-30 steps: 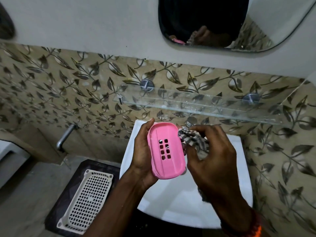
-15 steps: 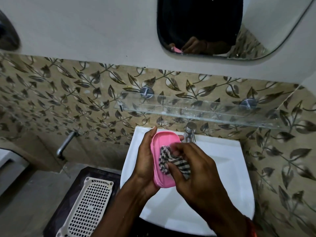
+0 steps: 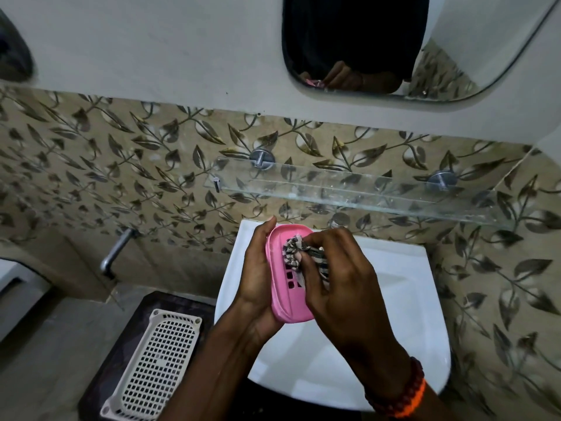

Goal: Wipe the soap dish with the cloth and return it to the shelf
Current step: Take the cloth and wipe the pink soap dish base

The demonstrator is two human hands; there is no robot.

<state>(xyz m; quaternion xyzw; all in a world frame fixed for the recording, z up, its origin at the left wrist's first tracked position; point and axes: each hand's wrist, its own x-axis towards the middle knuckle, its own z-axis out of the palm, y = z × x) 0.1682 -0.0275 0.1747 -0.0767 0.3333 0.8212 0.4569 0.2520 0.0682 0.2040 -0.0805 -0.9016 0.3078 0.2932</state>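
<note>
Since the earlier frame, the cloth [image 3: 299, 253] had been drawn up the pink soap dish [image 3: 288, 278], uncovering its drain slots. The dish was clasped in the grip of the left hand [image 3: 258, 275], held over the white washbasin [image 3: 394, 293]; the cloth was pinched by the right hand [image 3: 340, 278]. A slip could be caused by hard rubbing against that one-sided hold. The glass shelf [image 3: 349, 189] was seen above, against leaf-patterned tiles [image 3: 121, 165].

Dim, flat indoor light with no visible source and only soft shadows. Brightest on the white basin [image 3: 394, 299], with faint sheen along the glass shelf [image 3: 364, 192]. Strong wide-angle bending toward the edges; slightly soft and grainy throughout.
</note>
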